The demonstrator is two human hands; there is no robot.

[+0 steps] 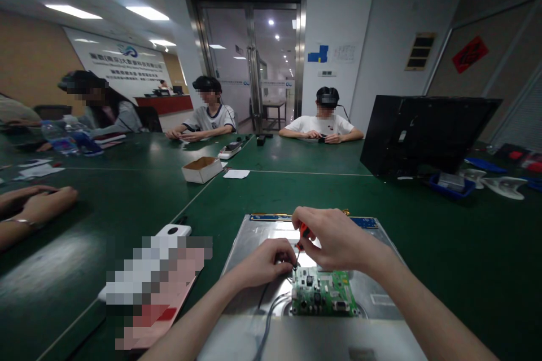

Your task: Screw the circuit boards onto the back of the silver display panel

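A screwdriver (303, 231) with a red-orange and black handle is gripped from above by my right hand (326, 237). Its thin shaft points down at the upper left corner of a green circuit board (324, 293). My left hand (273, 259) is closed beside that corner, its fingertips pinched close to the screwdriver's tip; whatever they hold is hidden. The board lies on a silvery metal display panel (245, 307), which has a blue strip (271, 218) along its far edge. Grey cables (271, 321) run from the board's left side towards me.
Left of the panel lie a white device (180, 230) and a pink, partly blurred item (186, 287). A black monitor (423, 135) stands at the right behind a blue tray (451, 186). A small open box (202, 170) sits farther off. Several people sit around the green table (305, 192).
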